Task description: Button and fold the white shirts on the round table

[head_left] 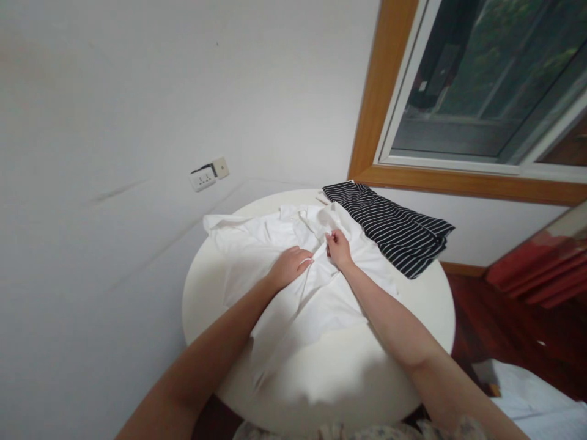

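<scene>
With left hand [290,266] closed on a fold and right hand [338,247] pinching fabric just beside it, holds white shirt [316,302] spread mid round table [426,305], striped garment [394,229] at 2 o'clock.

One white shirt [293,287], one striped garment [394,227], one round table [426,305], two hands, one wall socket [202,178].

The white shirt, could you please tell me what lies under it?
Only the round white table shows beneath the white shirt, bare around its edges. The left hand and right hand grip its fabric from above. Anything flat under the fabric is hidden.
</scene>
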The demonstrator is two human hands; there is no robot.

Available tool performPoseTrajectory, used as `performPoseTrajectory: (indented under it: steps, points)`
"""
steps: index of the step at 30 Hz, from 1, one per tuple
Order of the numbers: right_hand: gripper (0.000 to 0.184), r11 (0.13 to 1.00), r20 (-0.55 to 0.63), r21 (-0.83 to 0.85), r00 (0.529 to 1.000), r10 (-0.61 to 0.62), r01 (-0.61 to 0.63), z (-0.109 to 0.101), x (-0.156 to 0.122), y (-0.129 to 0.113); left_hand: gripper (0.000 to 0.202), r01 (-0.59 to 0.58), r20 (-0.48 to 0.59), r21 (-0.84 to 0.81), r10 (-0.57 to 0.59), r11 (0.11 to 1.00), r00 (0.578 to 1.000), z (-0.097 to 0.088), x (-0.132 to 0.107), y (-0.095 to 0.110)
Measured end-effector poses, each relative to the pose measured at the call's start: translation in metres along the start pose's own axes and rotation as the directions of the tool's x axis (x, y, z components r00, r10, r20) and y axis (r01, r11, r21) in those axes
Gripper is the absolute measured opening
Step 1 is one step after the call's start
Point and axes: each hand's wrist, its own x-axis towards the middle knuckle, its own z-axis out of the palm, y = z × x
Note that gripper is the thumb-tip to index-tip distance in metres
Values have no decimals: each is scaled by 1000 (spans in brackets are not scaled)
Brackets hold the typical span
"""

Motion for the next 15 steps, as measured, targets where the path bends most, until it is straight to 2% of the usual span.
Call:
performPoseTrajectory:
  steps: [5, 10, 15]
  points:
    - [23, 997, -7, 83, 1000, 9, -8, 1, -1, 0, 26, 52, -11, 104, -51, 993, 999, 2, -1, 6]
    - [24, 997, 16, 81, 1000, -5, 4, 1, -3, -2, 28, 142, -17, 230, -142, 963, 990, 2, -3, 15]
    - [26, 998, 24, 66, 1000, -4, 2, 2, -3, -1, 34, 198, -23, 278, -199, 940, 980, -2, -3, 21]
